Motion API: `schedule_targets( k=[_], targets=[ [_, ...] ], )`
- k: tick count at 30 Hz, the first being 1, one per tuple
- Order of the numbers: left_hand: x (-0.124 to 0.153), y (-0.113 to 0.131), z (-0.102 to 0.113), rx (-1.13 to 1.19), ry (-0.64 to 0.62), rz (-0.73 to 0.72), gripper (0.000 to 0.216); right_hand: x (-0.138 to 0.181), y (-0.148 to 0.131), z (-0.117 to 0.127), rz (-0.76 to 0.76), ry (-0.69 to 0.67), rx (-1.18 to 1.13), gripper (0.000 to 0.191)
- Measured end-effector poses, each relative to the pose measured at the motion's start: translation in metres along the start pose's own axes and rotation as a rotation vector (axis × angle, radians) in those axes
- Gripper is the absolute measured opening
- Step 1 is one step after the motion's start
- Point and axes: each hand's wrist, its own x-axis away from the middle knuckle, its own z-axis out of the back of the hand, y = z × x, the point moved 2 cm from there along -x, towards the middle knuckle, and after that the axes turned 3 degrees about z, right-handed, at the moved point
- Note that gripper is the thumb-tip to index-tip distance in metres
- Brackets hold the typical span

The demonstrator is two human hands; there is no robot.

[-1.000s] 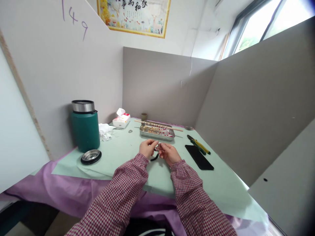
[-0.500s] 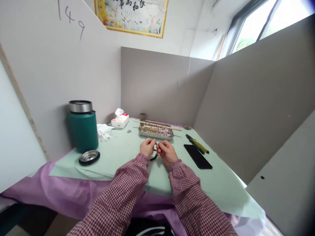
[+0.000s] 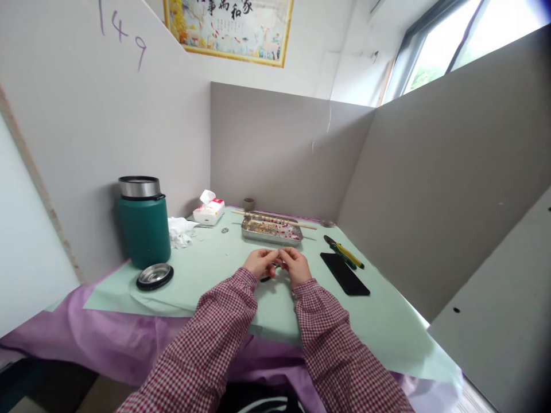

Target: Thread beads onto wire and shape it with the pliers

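Note:
My left hand [image 3: 260,263] and my right hand [image 3: 294,265] meet at their fingertips over the table, both closed in a pinch. What the fingertips hold is too small and too covered to make out. A dark, curved cord-like piece [image 3: 266,279] shows below the left hand, mostly hidden by the fingers. Just beyond the hands lies a shallow metal tray [image 3: 270,240] with small gold, red and clear pieces. Across it rests a wooden stick [image 3: 306,227] with beads or windings along its middle.
To the right are yellow-and-green pliers [image 3: 344,252] and a flat black phone-like slab [image 3: 345,275]. At left stand a green flask [image 3: 144,232], its lid [image 3: 155,276], crumpled tissue [image 3: 179,232] and a tissue pack [image 3: 209,212]. A small brown cup [image 3: 249,204] is at the back; grey panels [image 3: 284,149] enclose the table.
The fingertips have come together, where a small gap was between the hands before. Less of the dark curved piece shows now. The surrounding things have not moved.

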Motion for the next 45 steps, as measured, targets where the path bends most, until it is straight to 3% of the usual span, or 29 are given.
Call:
schedule_targets(
  k=[3,7,14,20,33,38,41,45],
  targets=[
    [-0.001,-0.002,0.000,0.028,-0.071,-0.015,0.028,0.001,-0.002,-0.001,0.011,-0.032,0.026,0.024],
    [-0.002,-0.003,0.003,0.044,-0.014,-0.007,0.023,0.002,-0.006,-0.001,0.030,0.022,0.017,0.025],
    [-0.001,-0.002,0.000,0.001,-0.066,-0.013,0.033,0.002,-0.007,0.000,0.076,0.006,0.059,0.026],
    [-0.003,-0.001,0.001,-0.085,0.052,-0.045,0.029,0.005,-0.010,-0.004,0.152,0.039,0.175,0.030],
    [0.000,0.000,0.000,0.171,0.215,-0.067,0.020,0.019,-0.023,-0.015,0.554,0.097,0.455,0.022],
    [0.001,0.002,0.001,0.215,0.113,-0.002,0.018,0.019,-0.023,-0.013,0.551,0.075,0.468,0.023],
    [0.002,0.004,-0.001,0.259,0.028,-0.023,0.022,0.015,-0.020,-0.008,0.482,0.113,0.430,0.026],
    [0.003,0.006,-0.002,0.281,0.003,-0.048,0.023,0.011,-0.018,-0.002,0.433,0.175,0.409,0.029]
  ],
)
